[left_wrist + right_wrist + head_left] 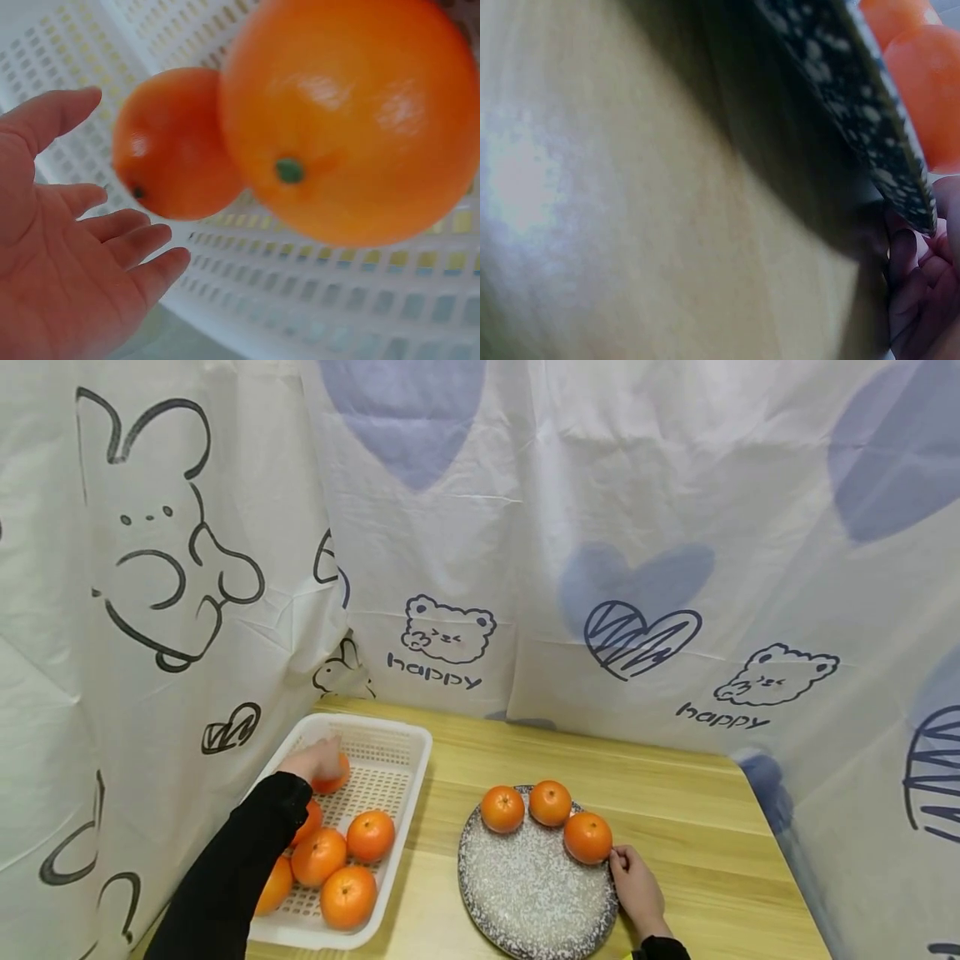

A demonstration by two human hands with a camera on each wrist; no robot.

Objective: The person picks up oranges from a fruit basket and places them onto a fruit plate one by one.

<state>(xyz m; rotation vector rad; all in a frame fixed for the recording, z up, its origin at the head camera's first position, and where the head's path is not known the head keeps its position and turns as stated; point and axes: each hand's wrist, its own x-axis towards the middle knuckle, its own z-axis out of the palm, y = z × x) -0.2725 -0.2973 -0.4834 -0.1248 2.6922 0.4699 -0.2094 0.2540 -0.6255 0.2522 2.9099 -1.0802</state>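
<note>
My left hand reaches into the far part of a white plastic basket, over an orange. In the left wrist view its fingers and thumb are spread beside an orange, with a gap between. A larger-looking orange sits close to that one. My right hand pinches the right rim of a round speckled plate, thumb on top and fingers underneath. Three oranges, among them one close to the right thumb, sit along the plate's far edge.
Several more oranges lie in the near half of the basket. Basket and plate stand side by side on a wooden table. Printed white curtains hang behind the table and at both sides.
</note>
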